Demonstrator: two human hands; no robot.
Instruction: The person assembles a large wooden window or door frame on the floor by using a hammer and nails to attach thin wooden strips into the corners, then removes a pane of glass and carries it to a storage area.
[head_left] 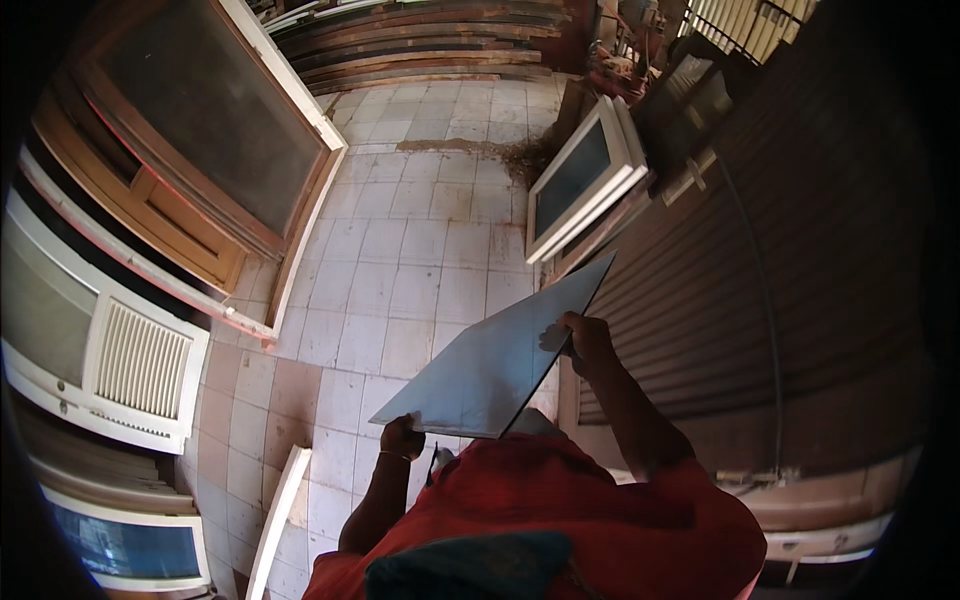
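Note:
A bluish, shiny glass pane is held out in front of me, tilted, with one pointed corner reaching away to the far right. My left hand grips its near left corner, thumb on the upper face. Farther along, my right hand is closed round the right edge, and a dark reflection of its fingers shows on the surface. The fingers under the pane are partly hidden.
White-framed panels lean at the right by a dark ribbed shutter. Wooden frames and a white louvred panel stand left. A white strip rises near my left arm. Long boards are stacked at the back of the tiled floor.

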